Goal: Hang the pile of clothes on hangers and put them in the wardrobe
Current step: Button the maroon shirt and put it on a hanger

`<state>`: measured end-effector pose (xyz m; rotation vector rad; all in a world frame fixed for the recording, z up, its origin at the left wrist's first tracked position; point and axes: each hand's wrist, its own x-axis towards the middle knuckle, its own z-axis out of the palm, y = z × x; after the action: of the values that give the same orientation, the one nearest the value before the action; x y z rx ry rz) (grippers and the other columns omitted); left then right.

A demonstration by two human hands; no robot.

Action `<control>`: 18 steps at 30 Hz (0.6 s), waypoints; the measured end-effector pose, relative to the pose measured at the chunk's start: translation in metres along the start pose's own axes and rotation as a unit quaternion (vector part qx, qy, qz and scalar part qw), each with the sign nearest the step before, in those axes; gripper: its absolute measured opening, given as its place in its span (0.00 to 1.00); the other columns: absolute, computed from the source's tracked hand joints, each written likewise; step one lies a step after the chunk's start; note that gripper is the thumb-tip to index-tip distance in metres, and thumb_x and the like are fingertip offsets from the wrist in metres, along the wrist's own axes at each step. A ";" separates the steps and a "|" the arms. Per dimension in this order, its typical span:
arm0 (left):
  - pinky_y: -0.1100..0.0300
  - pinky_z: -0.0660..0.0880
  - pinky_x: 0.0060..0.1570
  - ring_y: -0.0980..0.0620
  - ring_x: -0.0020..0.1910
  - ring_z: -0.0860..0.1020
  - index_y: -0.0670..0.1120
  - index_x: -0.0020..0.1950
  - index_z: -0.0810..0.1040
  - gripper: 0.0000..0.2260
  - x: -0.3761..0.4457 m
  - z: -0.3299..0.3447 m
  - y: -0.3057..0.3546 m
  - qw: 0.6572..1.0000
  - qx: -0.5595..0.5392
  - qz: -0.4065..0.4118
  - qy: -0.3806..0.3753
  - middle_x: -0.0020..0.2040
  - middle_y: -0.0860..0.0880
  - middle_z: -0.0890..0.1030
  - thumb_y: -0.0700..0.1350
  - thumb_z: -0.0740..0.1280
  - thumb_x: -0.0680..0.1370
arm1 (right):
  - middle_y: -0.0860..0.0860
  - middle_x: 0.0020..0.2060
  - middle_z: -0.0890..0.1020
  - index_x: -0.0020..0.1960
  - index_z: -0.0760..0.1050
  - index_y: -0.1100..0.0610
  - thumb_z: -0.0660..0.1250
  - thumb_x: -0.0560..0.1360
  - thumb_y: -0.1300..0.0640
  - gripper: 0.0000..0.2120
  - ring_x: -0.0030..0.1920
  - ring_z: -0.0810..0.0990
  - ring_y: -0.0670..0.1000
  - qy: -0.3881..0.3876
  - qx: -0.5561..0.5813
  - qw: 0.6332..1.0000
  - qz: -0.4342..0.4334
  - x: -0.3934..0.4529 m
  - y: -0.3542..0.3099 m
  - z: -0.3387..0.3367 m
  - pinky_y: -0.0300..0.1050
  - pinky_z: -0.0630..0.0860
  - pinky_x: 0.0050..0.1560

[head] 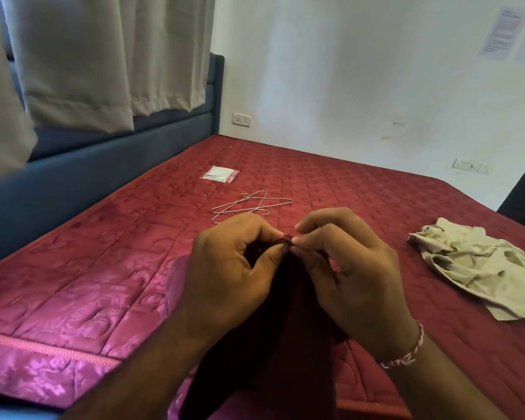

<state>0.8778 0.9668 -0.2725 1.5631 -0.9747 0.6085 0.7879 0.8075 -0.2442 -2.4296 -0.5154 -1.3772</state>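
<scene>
On the red bed, one dark maroon garment hangs in front of the person, its top edge pinched between the left hand and the right hand, fingertips nearly meeting. The hold is small, so I judge the cloth could slip free and drop in a heap, or twist so the neck is hard to find. One beige garment lies crumpled well to the right. The wire hangers, apparently two, overlap just beyond the hands and may snag together when one is lifted. One small packet lies farther back.
</scene>
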 end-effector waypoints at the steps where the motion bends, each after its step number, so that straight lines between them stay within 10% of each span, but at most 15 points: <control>1: 0.63 0.76 0.39 0.55 0.42 0.82 0.47 0.44 0.84 0.01 0.001 0.000 0.001 1.000 0.015 0.002 -0.004 0.40 0.57 0.83 0.42 0.75 0.74 | 0.54 0.51 0.82 0.44 0.82 0.65 0.74 0.74 0.72 0.05 0.50 0.82 0.47 0.008 -0.014 1.000 0.000 -0.002 0.000 0.001 0.32 0.76 0.48; 6: 0.61 0.73 0.35 0.54 0.37 0.79 0.48 0.41 0.81 0.05 -0.002 0.004 -0.004 0.999 0.042 -0.001 0.002 0.37 0.57 0.80 0.42 0.76 0.73 | 0.49 0.49 0.84 0.45 0.79 0.62 0.72 0.73 0.74 0.09 0.49 0.83 0.44 -0.028 0.009 0.999 0.022 -0.002 -0.004 0.006 0.35 0.78 0.47; 12: 0.59 0.74 0.39 0.57 0.40 0.77 0.48 0.45 0.81 0.06 -0.007 0.006 -0.021 0.991 0.131 0.012 -0.005 0.41 0.56 0.80 0.41 0.77 0.75 | 0.45 0.31 0.81 0.46 0.77 0.50 0.70 0.81 0.58 0.06 0.28 0.75 0.42 -0.193 0.139 0.925 0.297 0.011 0.016 0.014 0.38 0.70 0.29; 18: 0.74 0.71 0.41 0.65 0.42 0.80 0.52 0.49 0.86 0.11 0.004 -0.029 -0.046 0.970 0.141 -0.040 -0.196 0.41 0.61 0.83 0.36 0.75 0.74 | 0.50 0.28 0.81 0.40 0.82 0.58 0.78 0.73 0.53 0.09 0.29 0.74 0.46 -0.168 0.171 0.900 0.365 0.014 0.027 -0.002 0.41 0.71 0.30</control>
<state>0.9225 0.9942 -0.2875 2.0180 -1.1474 0.3993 0.8047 0.7849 -0.2334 -2.2038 0.0991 -0.5097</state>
